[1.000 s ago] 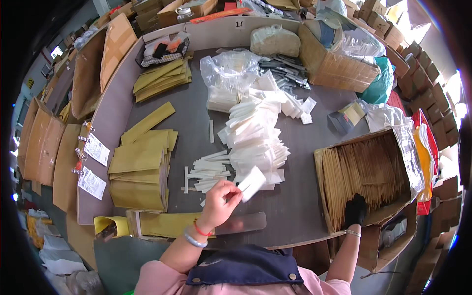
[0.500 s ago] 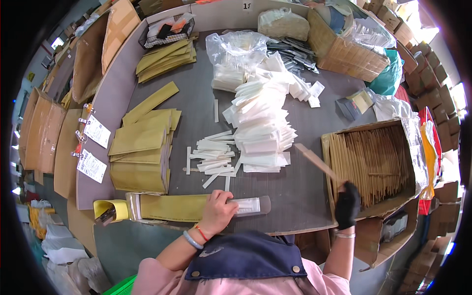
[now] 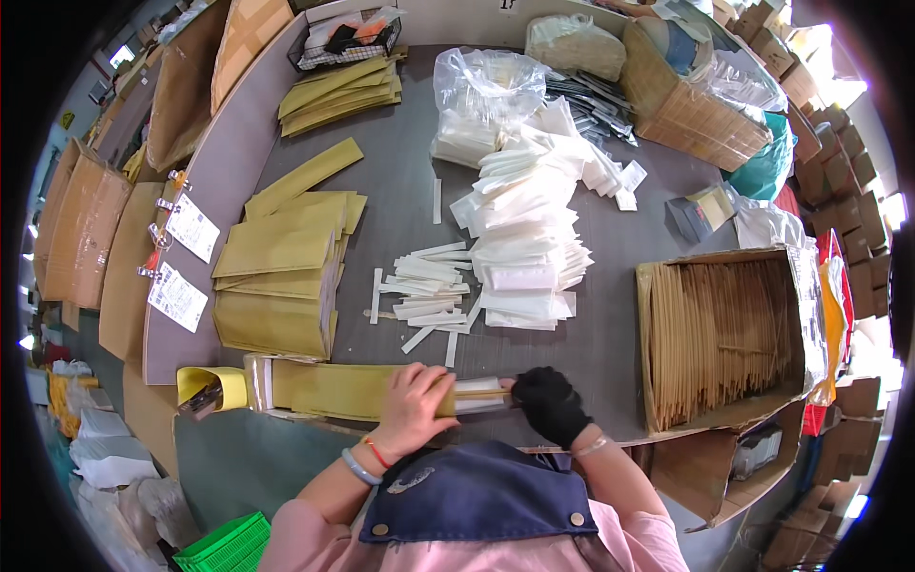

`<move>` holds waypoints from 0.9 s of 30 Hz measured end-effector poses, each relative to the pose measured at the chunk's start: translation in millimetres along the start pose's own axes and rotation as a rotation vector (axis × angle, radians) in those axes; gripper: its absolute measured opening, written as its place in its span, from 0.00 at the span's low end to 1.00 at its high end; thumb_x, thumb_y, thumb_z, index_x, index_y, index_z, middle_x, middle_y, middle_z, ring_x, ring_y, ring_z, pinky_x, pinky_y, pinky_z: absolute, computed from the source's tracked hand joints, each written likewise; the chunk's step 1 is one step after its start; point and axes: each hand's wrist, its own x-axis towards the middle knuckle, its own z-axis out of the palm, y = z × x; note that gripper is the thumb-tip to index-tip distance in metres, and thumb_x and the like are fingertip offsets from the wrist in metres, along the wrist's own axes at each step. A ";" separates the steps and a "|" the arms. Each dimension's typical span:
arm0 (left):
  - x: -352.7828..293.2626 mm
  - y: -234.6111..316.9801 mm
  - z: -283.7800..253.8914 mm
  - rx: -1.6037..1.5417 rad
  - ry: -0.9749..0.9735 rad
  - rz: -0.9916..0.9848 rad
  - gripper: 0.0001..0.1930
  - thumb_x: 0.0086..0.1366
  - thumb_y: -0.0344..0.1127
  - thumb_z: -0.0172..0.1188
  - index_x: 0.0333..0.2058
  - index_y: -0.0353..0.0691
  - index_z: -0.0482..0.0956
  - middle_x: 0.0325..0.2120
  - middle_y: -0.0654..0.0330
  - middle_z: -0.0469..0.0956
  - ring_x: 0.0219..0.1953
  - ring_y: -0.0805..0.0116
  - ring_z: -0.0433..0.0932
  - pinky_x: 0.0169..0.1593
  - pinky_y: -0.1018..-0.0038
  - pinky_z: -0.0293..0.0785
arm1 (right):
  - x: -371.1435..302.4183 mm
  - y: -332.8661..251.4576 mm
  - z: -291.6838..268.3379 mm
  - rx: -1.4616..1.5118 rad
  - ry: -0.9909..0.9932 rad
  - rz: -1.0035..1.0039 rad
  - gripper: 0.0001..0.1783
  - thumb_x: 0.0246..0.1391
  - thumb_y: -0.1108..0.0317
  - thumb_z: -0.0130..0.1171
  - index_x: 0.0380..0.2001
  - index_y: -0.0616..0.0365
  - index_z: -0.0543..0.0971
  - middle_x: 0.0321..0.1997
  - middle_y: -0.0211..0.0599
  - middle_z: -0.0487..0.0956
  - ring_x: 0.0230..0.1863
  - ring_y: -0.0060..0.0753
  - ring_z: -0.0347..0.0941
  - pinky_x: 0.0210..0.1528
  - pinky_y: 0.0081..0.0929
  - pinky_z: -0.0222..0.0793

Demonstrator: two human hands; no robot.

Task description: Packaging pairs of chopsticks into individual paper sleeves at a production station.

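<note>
My bare left hand (image 3: 416,405) lies over a long yellow envelope (image 3: 329,390) at the table's near edge, fingers bent around its right end. A white packet (image 3: 479,386) sticks out there; the clear sleeve seen around it is mostly covered. My right hand (image 3: 550,404), in a black glove, pinches the right end of a narrow brown cardboard strip (image 3: 484,394). That strip lies flat along the packet, its left end at the envelope's mouth beside my left fingers. Whether it reaches inside is hidden.
Yellow envelopes (image 3: 276,248) are stacked at left. White packets (image 3: 524,219) and loose white strips (image 3: 426,286) fill the middle. At right stands an open carton (image 3: 645,343) of brown cardboard strips (image 3: 715,334). A yellow holder (image 3: 229,386) sits at the near left edge.
My right hand has moved left from beside the carton to the envelope, bringing the cardboard strip down onto the white packet. My left hand stays on the envelope. The view has shifted slightly.
</note>
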 end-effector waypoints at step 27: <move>40.1 -51.1 -107.8 0.358 0.329 -0.092 0.19 0.47 0.32 0.70 0.41 0.41 0.79 0.57 0.46 0.65 0.60 0.44 0.64 0.62 0.54 0.64 | 5.2 -22.0 -61.9 -0.119 0.137 0.303 0.34 0.34 0.55 0.76 0.47 0.54 0.75 0.41 0.37 0.77 0.46 0.46 0.72 0.53 0.41 0.63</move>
